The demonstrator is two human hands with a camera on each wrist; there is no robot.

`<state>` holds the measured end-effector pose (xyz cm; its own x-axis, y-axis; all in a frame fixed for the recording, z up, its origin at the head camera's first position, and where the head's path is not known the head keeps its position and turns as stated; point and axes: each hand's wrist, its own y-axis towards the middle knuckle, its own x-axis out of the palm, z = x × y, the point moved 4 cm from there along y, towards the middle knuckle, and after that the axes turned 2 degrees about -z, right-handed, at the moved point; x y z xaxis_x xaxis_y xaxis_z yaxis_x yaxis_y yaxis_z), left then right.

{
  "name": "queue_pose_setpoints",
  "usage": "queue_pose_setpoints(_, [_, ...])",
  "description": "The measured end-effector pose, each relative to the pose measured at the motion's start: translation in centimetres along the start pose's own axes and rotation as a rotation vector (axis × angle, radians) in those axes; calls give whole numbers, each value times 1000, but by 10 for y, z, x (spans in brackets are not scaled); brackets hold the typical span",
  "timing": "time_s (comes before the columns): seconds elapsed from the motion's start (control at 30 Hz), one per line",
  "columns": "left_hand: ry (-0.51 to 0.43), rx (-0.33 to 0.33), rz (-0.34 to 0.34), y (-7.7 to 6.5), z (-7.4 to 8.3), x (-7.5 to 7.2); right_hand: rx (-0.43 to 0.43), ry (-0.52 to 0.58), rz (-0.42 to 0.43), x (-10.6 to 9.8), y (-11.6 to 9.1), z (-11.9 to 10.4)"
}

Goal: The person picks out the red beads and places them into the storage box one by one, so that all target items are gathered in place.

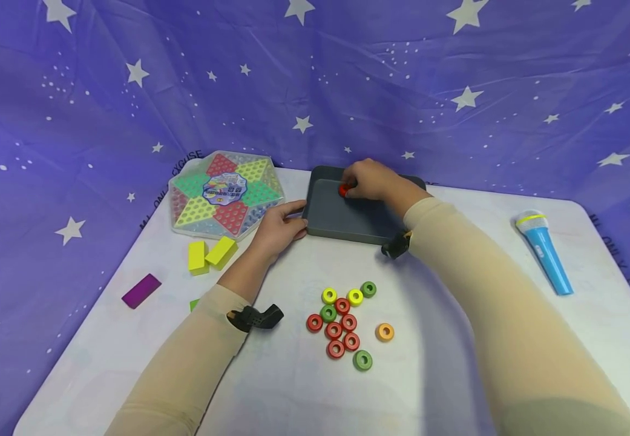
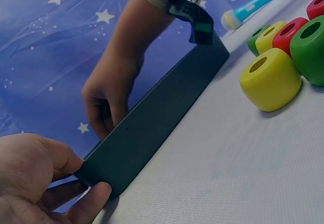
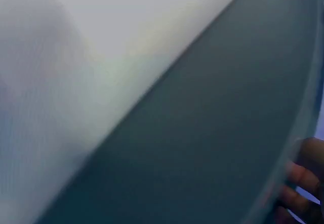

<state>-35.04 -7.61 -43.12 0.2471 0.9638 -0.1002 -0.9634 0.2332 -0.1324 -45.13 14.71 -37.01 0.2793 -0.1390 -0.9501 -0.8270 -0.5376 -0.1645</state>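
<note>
A dark grey rectangular tray [image 1: 328, 212] lies at the back of the white table. At its near left corner my left hand [image 1: 280, 229] holds the tray, thumb and fingers against the corner, as the left wrist view also shows. My right hand [image 1: 371, 179] reaches inside the tray and pinches a red ring-shaped bead [image 1: 343, 191] close over the floor. The tray wall hides the right fingertips in the left wrist view. Nearer the front lies a loose group of red beads [image 1: 333, 330], yellow beads [image 1: 329, 295], green beads [image 1: 363, 361] and an orange bead [image 1: 384, 332].
Left of the tray lies a hexagonal Chinese checkers box [image 1: 200, 181]. Two yellow blocks [image 1: 198, 258], a purple block [image 1: 141, 291] and a partly hidden green block [image 1: 193, 304] are in front of it. A blue toy microphone [image 1: 549, 257] rests at the right. A starry purple cloth [image 1: 347, 79] hangs behind.
</note>
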Motion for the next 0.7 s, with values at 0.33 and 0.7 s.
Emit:
queue_pose_setpoints(0.33, [-14,-4,-6,1,-2,0,11,130,106,-37,-43,-2])
queue_pose_setpoints(0.7, [-1,14,12,-3,1,1,-161,225,157,-16,-125,-41])
